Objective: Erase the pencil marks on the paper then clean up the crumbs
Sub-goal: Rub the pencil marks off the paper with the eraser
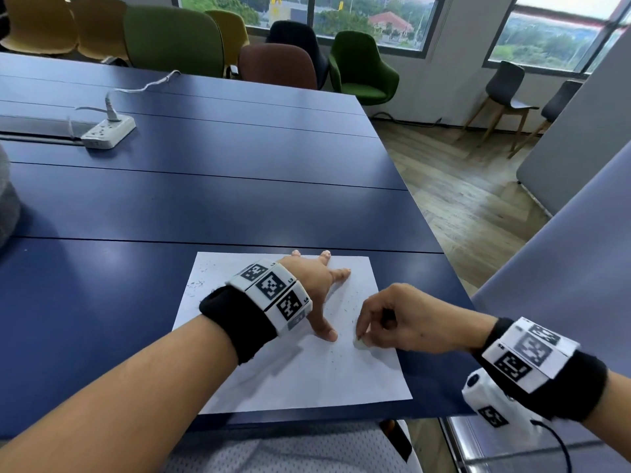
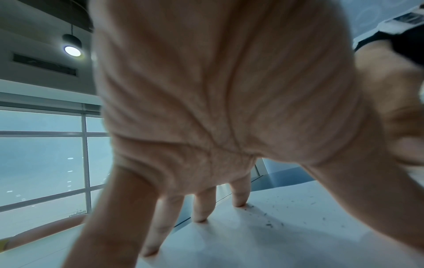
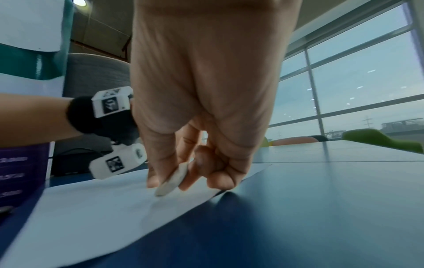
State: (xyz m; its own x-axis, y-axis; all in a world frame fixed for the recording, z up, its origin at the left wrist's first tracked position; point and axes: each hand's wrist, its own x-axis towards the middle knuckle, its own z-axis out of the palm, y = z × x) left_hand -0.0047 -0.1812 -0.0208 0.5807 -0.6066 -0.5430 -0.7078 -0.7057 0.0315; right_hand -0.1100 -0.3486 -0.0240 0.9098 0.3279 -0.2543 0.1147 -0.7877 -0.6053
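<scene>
A white sheet of paper [image 1: 307,377] lies at the near edge of the blue table [image 1: 205,206]. Dark eraser crumbs [image 1: 341,302] are scattered over the sheet, and some lie at its left edge [image 1: 194,285]. My left hand [image 1: 317,288] presses flat on the paper with fingers spread; its fingertips [image 2: 199,217] stand on the sheet [image 2: 263,244]. My right hand [image 1: 392,319] pinches a small white eraser [image 1: 359,342] between thumb and fingers, its tip against the paper near the right edge. In the right wrist view the eraser [image 3: 172,181] touches the sheet [image 3: 103,208].
A white power strip [image 1: 107,131] with a cable sits at the far left of the table. The table's right edge [image 1: 426,206] drops to a wooden floor. Several chairs [image 1: 362,66] stand behind the table. A grey partition [image 1: 563,285] rises at the right.
</scene>
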